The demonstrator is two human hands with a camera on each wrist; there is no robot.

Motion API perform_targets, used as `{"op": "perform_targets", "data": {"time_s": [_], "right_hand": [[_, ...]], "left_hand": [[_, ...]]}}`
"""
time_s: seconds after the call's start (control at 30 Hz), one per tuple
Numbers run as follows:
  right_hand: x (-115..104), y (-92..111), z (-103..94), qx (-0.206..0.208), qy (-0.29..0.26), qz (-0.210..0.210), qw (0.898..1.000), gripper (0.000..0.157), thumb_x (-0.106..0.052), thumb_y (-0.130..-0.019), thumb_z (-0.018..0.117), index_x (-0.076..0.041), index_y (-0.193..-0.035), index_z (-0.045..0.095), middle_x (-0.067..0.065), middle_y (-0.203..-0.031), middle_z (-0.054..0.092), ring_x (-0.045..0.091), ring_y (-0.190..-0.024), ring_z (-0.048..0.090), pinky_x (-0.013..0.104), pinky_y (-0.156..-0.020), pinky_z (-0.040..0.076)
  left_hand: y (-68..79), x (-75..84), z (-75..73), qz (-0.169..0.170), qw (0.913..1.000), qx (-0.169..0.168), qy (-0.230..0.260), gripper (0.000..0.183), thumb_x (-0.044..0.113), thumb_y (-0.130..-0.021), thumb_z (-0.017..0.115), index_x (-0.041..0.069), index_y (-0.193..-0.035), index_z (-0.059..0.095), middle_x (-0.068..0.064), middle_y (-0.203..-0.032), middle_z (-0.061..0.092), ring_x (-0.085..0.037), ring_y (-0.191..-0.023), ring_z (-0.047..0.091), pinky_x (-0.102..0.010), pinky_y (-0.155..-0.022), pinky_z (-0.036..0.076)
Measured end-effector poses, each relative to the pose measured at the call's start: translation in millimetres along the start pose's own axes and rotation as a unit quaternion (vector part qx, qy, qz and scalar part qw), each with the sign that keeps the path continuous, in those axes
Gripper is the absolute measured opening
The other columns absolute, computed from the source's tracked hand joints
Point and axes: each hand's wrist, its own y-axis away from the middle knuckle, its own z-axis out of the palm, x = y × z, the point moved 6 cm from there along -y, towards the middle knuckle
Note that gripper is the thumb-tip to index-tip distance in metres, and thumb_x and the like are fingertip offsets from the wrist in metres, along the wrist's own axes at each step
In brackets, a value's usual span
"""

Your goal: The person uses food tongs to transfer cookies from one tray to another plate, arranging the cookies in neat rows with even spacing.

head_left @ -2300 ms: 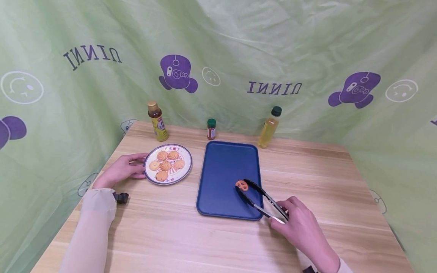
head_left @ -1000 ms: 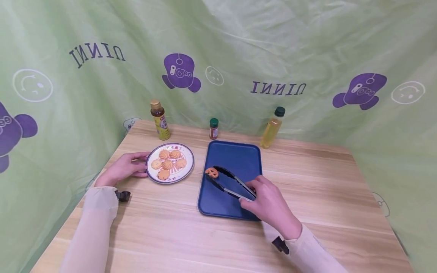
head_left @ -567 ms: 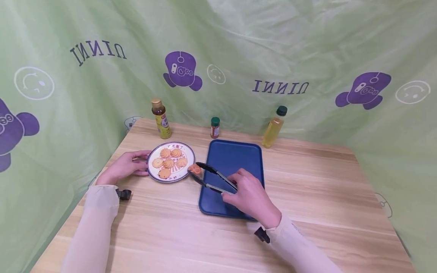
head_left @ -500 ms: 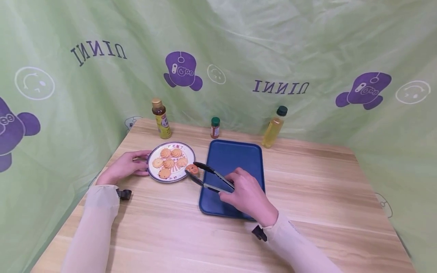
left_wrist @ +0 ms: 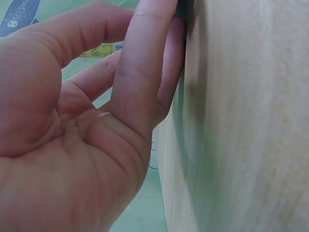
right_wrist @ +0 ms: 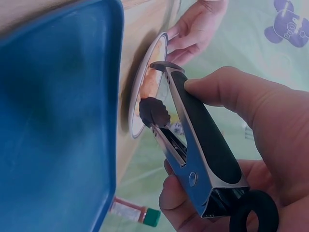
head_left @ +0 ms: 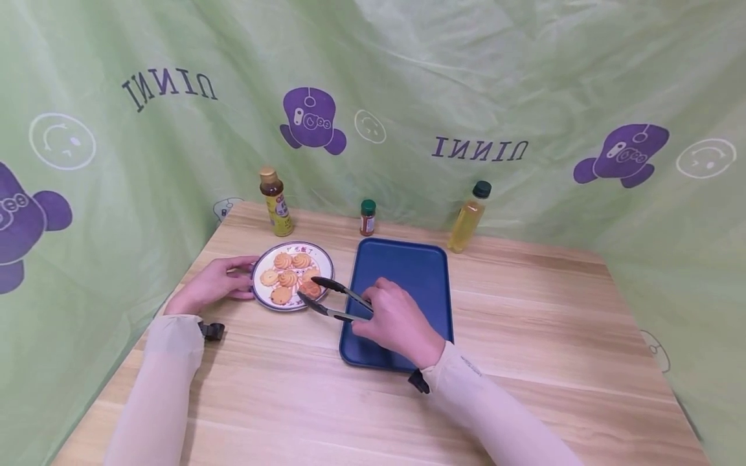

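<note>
My left hand [head_left: 212, 285] holds the left rim of a white plate [head_left: 317, 254] between thumb and fingers; in the left wrist view its fingertips [left_wrist: 176, 48] meet the rim low over the table. Several round, golden piped cookies [head_left: 283, 261] lie on the plate. In my right hand [head_left: 399, 320] is a pair of black-tipped metal tongs [right_wrist: 205, 130], gripped near the hinge end. An orange pretzel-shaped cookie [head_left: 310, 290] sits between the tong tips, over the plate's right front part. Whether it touches the plate is hard to tell.
A blue tray [head_left: 402, 265] lies right of the plate, partly under my right hand. Along the back stand a brown-and-yellow bottle [head_left: 278, 207], a small green-capped spice jar [head_left: 367, 218] and a bottle of yellow oil [head_left: 468, 220]. A green curtain [head_left: 396, 77] hangs behind.
My right hand has carried the pretzel-shaped cookie in the tongs leftward, from the tray, across its left edge, to above the plate. My left hand has stayed at the plate's rim.
</note>
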Motion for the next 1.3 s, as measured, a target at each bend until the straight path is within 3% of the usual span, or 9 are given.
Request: {"op": "perform_targets", "data": {"time_s": [0.27, 0.7, 0.93, 1.3], "right_hand": [[-10, -9, 0.9, -0.004, 0.003, -0.018, 1.000, 0.036, -0.027, -0.085, 0.090, 0.000, -0.108, 0.083, 0.009, -0.097, 0.071, 0.022, -0.081, 0.060, 0.036, -0.067, 0.060], [-9, -6, 4.0, -0.009, 0.000, -0.007, 1.000, 0.037, -0.029, -0.084, 0.091, -0.001, -0.106, 0.083, 0.007, -0.094, 0.068, 0.022, -0.079, 0.058, 0.034, -0.064, 0.056], [-1, 4, 9.2, 0.000, -0.022, 0.020, 1.000, 0.042, -0.032, -0.084, 0.090, -0.001, -0.112, 0.083, 0.008, -0.101, 0.071, 0.020, -0.082, 0.060, 0.035, -0.069, 0.059], [25, 27, 8.4, 0.020, -0.065, 0.084, 0.994, 0.046, -0.032, -0.084, 0.091, -0.003, -0.119, 0.083, 0.004, -0.101, 0.069, 0.019, -0.082, 0.057, 0.029, -0.066, 0.051]], "left_hand": [[-0.5, 0.9, -0.5, 0.000, 1.0000, 0.000, 0.000, 0.074, 0.006, -0.112, 0.064, -0.003, -0.175, 0.027, -0.039, -0.168, 0.039, -0.017, -0.112, 0.075, -0.031, -0.096, 0.073], [-1.3, -1.2, -1.3, 0.002, 1.0000, -0.003, 0.001, 0.073, 0.005, -0.112, 0.062, -0.004, -0.175, 0.027, -0.039, -0.168, 0.039, -0.017, -0.112, 0.075, -0.032, -0.096, 0.073], [-1.1, -1.3, -0.8, 0.001, 1.0000, -0.005, 0.000, 0.073, 0.006, -0.112, 0.063, -0.004, -0.175, 0.026, -0.039, -0.168, 0.039, -0.016, -0.111, 0.075, -0.031, -0.096, 0.073], [-1.8, -1.2, -1.6, 0.004, 1.0000, -0.005, -0.005, 0.073, 0.003, -0.111, 0.063, -0.004, -0.175, 0.027, -0.039, -0.167, 0.040, -0.014, -0.107, 0.076, -0.031, -0.095, 0.073]]}}
